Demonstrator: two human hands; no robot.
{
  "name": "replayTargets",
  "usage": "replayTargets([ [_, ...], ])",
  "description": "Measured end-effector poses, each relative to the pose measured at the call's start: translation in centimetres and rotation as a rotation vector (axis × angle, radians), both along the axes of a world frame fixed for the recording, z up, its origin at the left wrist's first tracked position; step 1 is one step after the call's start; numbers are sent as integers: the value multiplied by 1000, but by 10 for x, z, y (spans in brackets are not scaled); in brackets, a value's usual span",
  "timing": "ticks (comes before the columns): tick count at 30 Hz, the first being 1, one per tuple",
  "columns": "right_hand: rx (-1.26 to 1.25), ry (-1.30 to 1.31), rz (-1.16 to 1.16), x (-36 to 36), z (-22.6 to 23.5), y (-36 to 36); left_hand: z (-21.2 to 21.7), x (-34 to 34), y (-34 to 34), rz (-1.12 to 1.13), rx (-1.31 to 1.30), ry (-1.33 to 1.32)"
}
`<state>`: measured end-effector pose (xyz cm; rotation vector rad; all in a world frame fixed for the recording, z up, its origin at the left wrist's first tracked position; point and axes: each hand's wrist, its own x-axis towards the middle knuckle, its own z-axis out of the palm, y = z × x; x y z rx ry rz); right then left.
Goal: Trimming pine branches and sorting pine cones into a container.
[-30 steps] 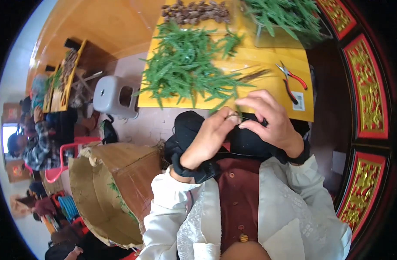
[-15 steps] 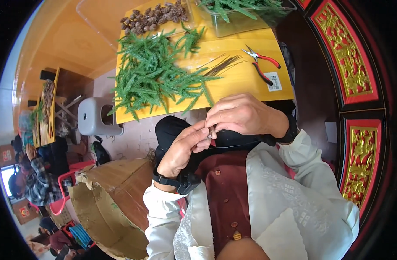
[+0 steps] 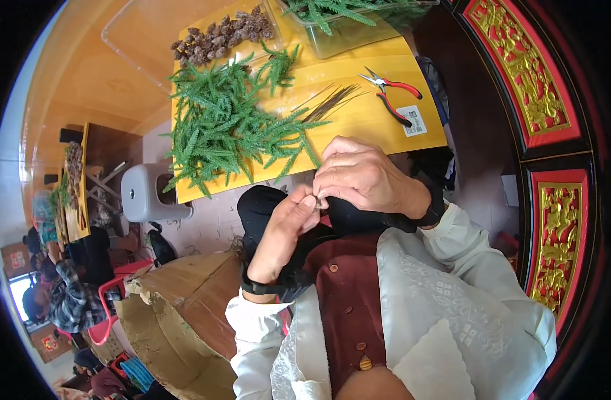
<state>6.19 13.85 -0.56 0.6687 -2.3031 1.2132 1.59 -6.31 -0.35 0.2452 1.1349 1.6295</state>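
My left hand (image 3: 287, 230) and my right hand (image 3: 365, 179) meet above my lap, fingertips pinched together on a small piece (image 3: 317, 199) I cannot make out. It lies at 2 o'clock from my left hand and 7 o'clock from my right. Farther, on the yellow worktop (image 3: 359, 120), the green sprigs (image 3: 229, 123) lie at 11 o'clock, thin wires (image 3: 332, 101) at 12, red pliers (image 3: 392, 93) at 1.

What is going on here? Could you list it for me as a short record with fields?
Left hand: fingertips pinch a small item against the right hand; too small to identify
Right hand: curled over the same item
Table: yellow top
Green sprigs: heap on the table
Wire bundle: thin dark pieces beside the sprigs
Pliers: red handles, lying untouched
Brown cones: pile at the far edge
Cardboard box: beside the person's left arm
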Motion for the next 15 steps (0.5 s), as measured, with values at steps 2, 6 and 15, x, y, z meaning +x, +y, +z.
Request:
replayTargets([
  [2, 25, -36, -53, 3, -6, 1, 8, 12, 17, 65, -445, 949],
  [6, -168, -199, -207, 6, -17, -8, 4, 19, 29, 179, -542, 1516],
  [15, -1145, -836, -4, 7, -37, -21, 15, 20, 43, 198, -666, 1318],
])
